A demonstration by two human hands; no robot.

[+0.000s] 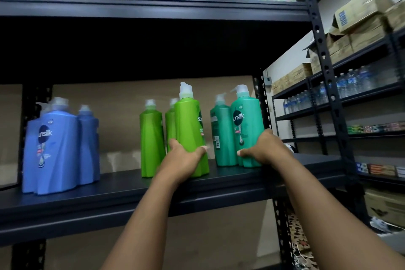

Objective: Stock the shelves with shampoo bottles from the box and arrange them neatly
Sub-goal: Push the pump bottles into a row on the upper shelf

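**Ana:** Head view is showing both hands up on the shelf [131, 184]. The left hand [182, 160] is gripping the low, waisted part of the front light-green bottle [190, 129], fingers curled behind it and thumb across the front. The right hand [260, 149] is clasping the front teal bottle [247, 129] the same way, near its base.

**Ben:** How are those bottles likely handling?

**Ana:** I'm judging them full, so fairly heavy for one hand, with stiff plastic walls and a glossy, somewhat slippery skin. Holding low around the narrowed waist is looking sensible; the pump heads are looking like the weak point, so I'm advising against lifting by them.

**Ben:** Where are they sitting relative to the hands?

**Ana:** Both are standing upright near the front edge, each directly inside its hand's grip. More light-green bottles [151, 138] are standing just behind and left of the left hand; another teal bottle [222, 131] is standing just left of the right hand's one. A group of blue bottles [59, 149] is standing well apart, far left. No box is appearing in view.
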